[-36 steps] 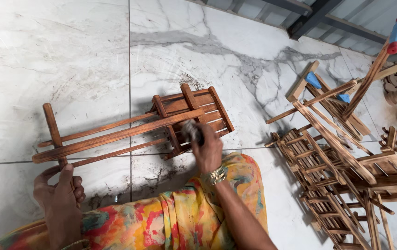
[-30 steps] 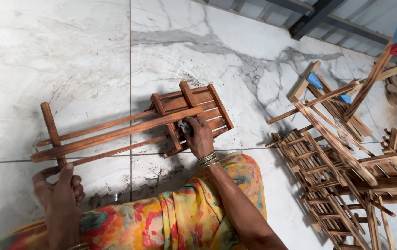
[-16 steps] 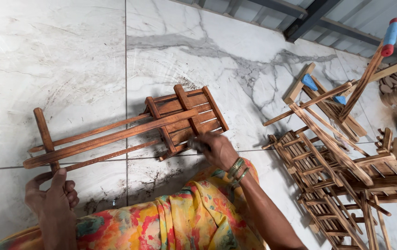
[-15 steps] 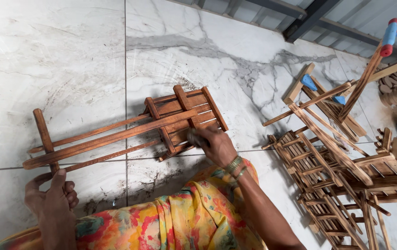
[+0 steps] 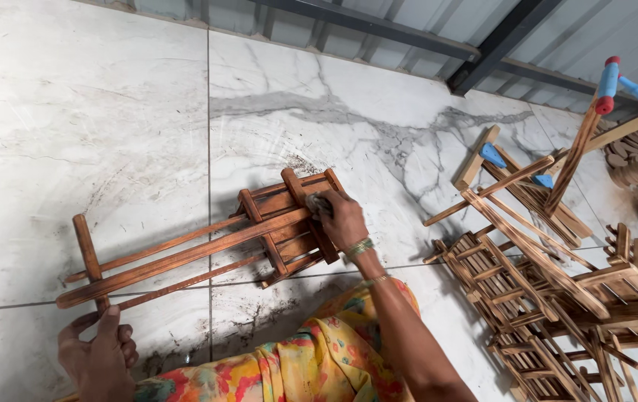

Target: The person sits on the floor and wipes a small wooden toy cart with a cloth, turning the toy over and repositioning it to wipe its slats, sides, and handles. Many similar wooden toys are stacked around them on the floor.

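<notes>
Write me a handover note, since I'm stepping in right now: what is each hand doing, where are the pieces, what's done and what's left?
Left hand: steadies the handle end of the wooden frame on the marble floor, fingers by the crossbar.
Right hand: presses a small dark thing, too hidden to identify, against the frame's slatted box end.
Frame: lies on its side in front of the person's lap.
Pile: similar wooden frames stacked at the right, one with blue parts.
Done: the frame looks assembled and stained brown.
Left: the box end is in work; whether the pile needs the same cannot be told.
</notes>
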